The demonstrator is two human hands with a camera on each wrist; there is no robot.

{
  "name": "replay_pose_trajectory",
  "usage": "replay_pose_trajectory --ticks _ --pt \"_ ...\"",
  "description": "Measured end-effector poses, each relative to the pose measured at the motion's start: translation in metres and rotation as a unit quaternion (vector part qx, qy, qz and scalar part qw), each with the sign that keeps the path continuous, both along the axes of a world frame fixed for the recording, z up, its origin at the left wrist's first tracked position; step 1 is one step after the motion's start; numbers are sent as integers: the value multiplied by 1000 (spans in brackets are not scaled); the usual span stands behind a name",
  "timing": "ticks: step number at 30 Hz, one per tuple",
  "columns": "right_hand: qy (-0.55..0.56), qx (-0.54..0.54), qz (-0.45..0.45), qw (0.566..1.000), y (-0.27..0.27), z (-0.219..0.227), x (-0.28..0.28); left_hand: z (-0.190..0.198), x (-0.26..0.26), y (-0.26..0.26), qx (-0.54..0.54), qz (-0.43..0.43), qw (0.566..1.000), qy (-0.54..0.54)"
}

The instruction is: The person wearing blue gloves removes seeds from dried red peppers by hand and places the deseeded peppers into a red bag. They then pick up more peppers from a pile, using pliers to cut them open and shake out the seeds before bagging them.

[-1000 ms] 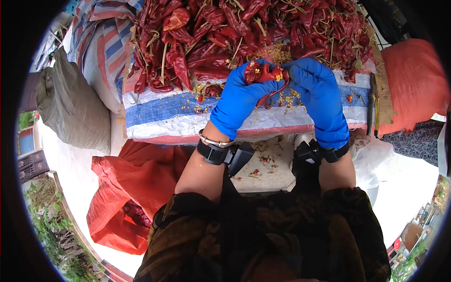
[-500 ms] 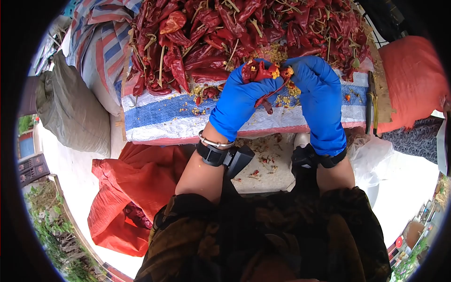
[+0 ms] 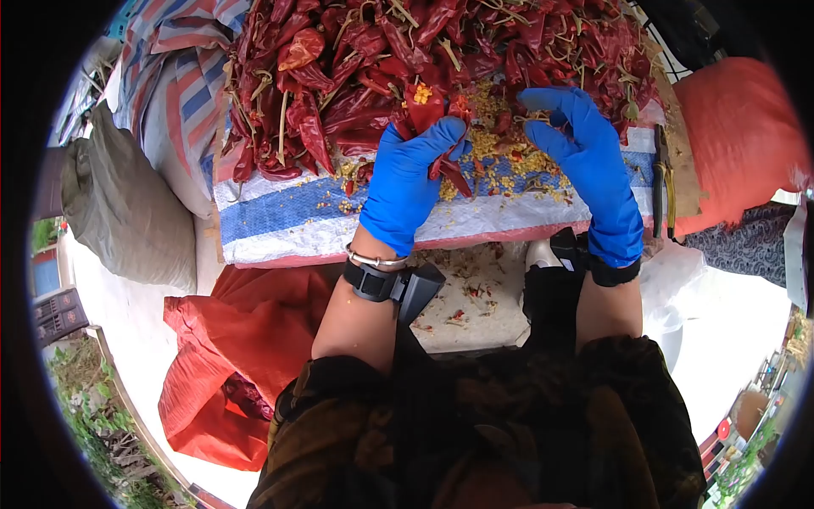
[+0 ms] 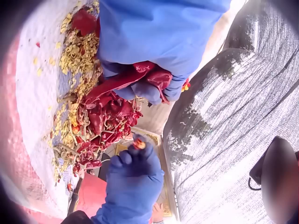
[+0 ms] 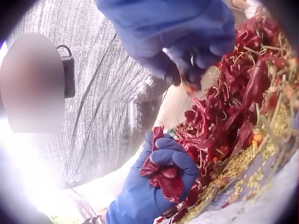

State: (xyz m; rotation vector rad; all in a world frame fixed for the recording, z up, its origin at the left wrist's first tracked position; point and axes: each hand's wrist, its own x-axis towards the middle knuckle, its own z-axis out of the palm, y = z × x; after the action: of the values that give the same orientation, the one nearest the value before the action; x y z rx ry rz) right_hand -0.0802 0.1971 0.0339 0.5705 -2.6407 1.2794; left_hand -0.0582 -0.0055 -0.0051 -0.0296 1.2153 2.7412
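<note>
My left hand, in a blue glove, grips a torn red chili pepper. In the head view yellow seeds show at its upper end and a red strip hangs below the fingers. To its right, my gloved right hand hovers over the seed litter, thumb and forefinger bent and apart. A small red and yellow bit shows at its fingertips in the left wrist view. Just beyond both hands lies a large heap of dried red chilies with stems. Loose yellow seeds are scattered in front of it.
A striped woven sheet covers the work surface. Yellow-handled cutters lie at its right edge. A full red sack stands right, a grey sack left. An open red bag sits on the floor near my left arm.
My hands have moved apart, the left toward the left with the chili. My right thumb and forefinger, earlier pinching at the seedy end, have spread. More seeds lie on the sheet.
</note>
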Motion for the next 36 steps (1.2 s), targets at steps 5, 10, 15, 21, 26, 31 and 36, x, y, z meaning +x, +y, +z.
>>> replay_pose_trajectory --ticks 5,10,15,21,26,31,36 --pt "146 154 -89 973 3 -29 -18 -4 1 -1 -25 25 999 -13" --pt "133 172 -102 971 17 -39 -25 -5 0 -3 21 2 1000 5" --pt "63 -79 -95 990 9 -33 -21 -3 4 -2 -71 29 997 23" --pt "-7 -228 -105 968 -34 -21 8 -2 5 6 -122 42 991 41" --pt "128 -50 7 990 -52 -21 21 -9 7 15 -63 90 990 90" --pt "-90 -263 -16 960 -40 4 21 7 10 4 -48 16 998 -23" --pt "-143 -322 -13 936 -33 -2 16 11 15 12 -160 -49 985 -29"
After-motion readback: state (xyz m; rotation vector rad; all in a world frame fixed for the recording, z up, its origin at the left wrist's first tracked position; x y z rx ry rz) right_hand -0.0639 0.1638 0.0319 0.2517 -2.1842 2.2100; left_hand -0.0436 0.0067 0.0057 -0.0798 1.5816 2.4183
